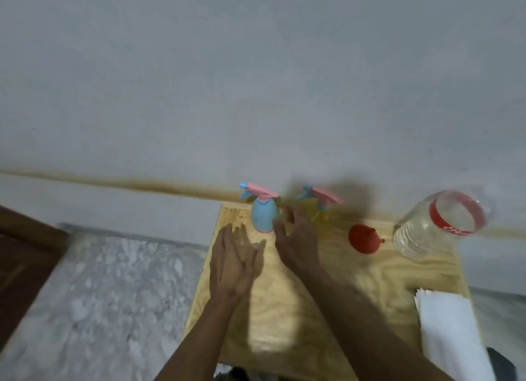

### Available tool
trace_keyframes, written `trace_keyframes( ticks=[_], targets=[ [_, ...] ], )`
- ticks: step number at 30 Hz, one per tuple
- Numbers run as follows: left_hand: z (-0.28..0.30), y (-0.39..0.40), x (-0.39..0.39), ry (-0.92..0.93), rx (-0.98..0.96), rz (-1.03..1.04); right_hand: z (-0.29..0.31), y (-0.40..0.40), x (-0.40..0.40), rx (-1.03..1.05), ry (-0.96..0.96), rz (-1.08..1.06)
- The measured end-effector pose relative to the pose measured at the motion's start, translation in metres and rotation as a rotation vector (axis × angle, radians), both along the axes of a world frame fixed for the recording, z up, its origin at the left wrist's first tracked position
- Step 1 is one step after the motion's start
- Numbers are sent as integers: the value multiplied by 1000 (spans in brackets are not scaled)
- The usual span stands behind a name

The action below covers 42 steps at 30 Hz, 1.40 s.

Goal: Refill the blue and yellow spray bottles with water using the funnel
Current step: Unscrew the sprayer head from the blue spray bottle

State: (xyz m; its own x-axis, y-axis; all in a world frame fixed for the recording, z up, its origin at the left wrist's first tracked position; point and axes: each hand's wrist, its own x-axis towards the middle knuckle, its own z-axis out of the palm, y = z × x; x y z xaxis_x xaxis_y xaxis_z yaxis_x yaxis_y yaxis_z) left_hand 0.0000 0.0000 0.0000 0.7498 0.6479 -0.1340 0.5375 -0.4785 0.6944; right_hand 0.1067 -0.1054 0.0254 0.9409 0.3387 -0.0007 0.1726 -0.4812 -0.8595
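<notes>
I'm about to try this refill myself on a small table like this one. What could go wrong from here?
The blue spray bottle and the yellow spray bottle stand close together at the board's far edge by the wall; the right hand reaching between them might tip one. The big clear water bottle looks bulky next to the small red funnel, so pouring may overshoot and spill. The white paper stack lies close enough to get wet.

two spray bottles (263, 214) (323, 207) stand side by side at the back of the surface (355, 281), just beyond the fingers (280, 227). a funnel (365, 239) lies right of the fingers, a large bottle (435, 227) farther right, and stacked paper (447, 326) at the near right edge.
</notes>
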Motion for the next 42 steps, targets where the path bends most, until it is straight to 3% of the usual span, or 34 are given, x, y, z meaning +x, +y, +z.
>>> trace_keyframes(
  ticks=[4, 10, 20, 24, 30, 38, 42],
  targets=[
    [-32, 9, 29, 13, -107, 42, -29, 20, 17, -42, 31, -9],
    [-62, 22, 73, -96, -179, 41, -59, 45, 33, 74, 70, -83],
    [-95, 30, 97, -171, -88, 4, -83, 47, 51, 58, 53, -37],
    [-86, 30, 95, -214, -183, 34, -81, 45, 50, 83, 88, -32],
    [-64, 26, 63, -304, -127, -42, -61, 38, 36, 130, 89, 17],
    [-5, 13, 12, -384, -59, -84, 9, 17, 2, 253, 234, 125],
    [29, -2, -15, -480, -64, -118, 49, 5, -22, 293, 214, 101]
  ],
)
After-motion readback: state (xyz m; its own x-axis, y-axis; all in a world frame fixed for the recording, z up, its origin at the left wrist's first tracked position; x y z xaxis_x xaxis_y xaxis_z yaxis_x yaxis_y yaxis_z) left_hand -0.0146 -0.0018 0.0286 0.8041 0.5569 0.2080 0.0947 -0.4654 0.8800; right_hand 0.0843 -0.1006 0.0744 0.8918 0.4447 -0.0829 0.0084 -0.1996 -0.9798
